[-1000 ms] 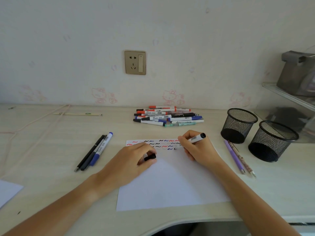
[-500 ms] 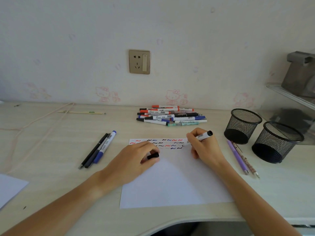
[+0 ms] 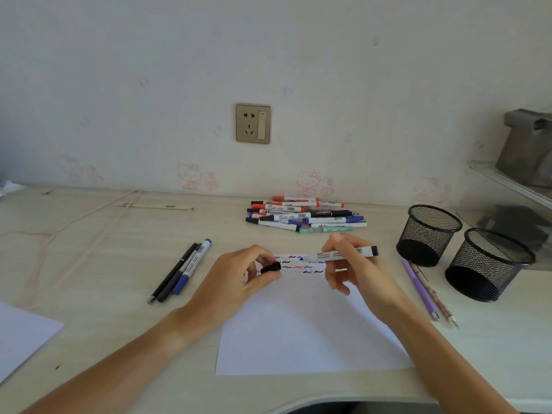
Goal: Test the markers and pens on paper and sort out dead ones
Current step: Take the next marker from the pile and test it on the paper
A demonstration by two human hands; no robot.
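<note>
The right hand (image 3: 357,270) has lifted the whiteboard marker (image 3: 343,254) off the sheet of paper (image 3: 307,333); it now lies nearly level above the rows of squiggles (image 3: 301,265), tip pointing left toward the black cap (image 3: 271,267). Thumb and forefinger grip the marker's barrel, the other fingers hanging loosely curled. The left hand (image 3: 239,279) pinches the cap just beside the tip, not touching it. A pile of markers (image 3: 304,218) lies beyond the paper, three pens (image 3: 182,270) to its left, two purple pens (image 3: 425,289) near two mesh pen cups (image 3: 460,249) on the right.
</note>
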